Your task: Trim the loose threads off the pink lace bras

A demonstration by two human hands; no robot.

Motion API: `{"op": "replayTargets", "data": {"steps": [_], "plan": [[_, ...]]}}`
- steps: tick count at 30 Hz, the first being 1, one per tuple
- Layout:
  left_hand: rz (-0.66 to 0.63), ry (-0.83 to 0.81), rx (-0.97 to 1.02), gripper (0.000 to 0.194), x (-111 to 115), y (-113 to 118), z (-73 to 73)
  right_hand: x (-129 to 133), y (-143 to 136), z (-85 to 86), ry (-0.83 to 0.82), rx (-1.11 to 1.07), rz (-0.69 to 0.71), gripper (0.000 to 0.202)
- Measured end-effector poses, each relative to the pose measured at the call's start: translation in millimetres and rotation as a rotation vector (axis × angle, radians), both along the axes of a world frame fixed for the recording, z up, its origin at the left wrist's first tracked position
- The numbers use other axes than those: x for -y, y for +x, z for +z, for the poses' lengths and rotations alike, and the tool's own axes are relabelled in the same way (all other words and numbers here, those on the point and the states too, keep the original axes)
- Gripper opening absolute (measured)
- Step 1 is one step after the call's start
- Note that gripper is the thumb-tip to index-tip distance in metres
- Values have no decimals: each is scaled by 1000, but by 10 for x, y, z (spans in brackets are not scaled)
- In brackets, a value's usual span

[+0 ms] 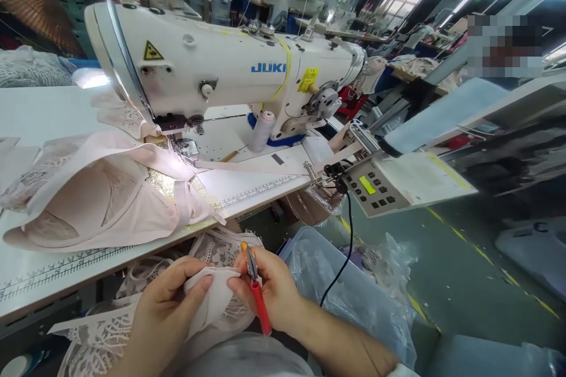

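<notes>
My left hand (165, 303) is closed on the edge of a pale pink lace bra (216, 291), pinching it between thumb and fingers over my lap. My right hand (272, 283) pinches the same edge a little to the right. Tucked in that hand is a pair of thread snips (253, 271) with a red handle and an orange end. On the table, another pale pink bra (101, 200) with moulded cups lies partly under the needle area of a white sewing machine (198, 65). Lace parts hang below the table edge, half hidden by my hands.
A control panel (369, 185) juts out at the right, with a black cable (349, 247) hanging from it. Below stands a plastic bin (309, 241) with clear bags. A thread cone (263, 129) stands by the machine. A fan (62, 0) is at the upper left.
</notes>
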State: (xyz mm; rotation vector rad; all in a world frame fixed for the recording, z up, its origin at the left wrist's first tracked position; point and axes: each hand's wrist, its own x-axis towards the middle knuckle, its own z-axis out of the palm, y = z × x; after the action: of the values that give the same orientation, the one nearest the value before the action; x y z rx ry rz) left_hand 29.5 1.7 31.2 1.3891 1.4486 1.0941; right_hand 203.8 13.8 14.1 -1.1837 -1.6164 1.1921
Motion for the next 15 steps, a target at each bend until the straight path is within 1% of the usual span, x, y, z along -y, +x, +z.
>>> {"op": "replayTargets", "data": {"steps": [4, 7, 9, 12, 15], "plan": [[32, -37, 77, 10, 10, -6, 10, 12, -5, 10, 69, 27, -22, 24], [2, -62, 122, 9, 7, -10, 16, 14, -15, 26, 107, 17, -25, 20], [3, -86, 150, 9, 2, -5, 16, 15, -20, 38, 114, -9, -45, 15], [78, -144, 222, 11, 0, 29, 21, 19, -19, 48, 95, -50, -74, 13], [134, -155, 256, 10, 3, 68, 41, 22, -12, 51, 64, -56, -83, 15]]}}
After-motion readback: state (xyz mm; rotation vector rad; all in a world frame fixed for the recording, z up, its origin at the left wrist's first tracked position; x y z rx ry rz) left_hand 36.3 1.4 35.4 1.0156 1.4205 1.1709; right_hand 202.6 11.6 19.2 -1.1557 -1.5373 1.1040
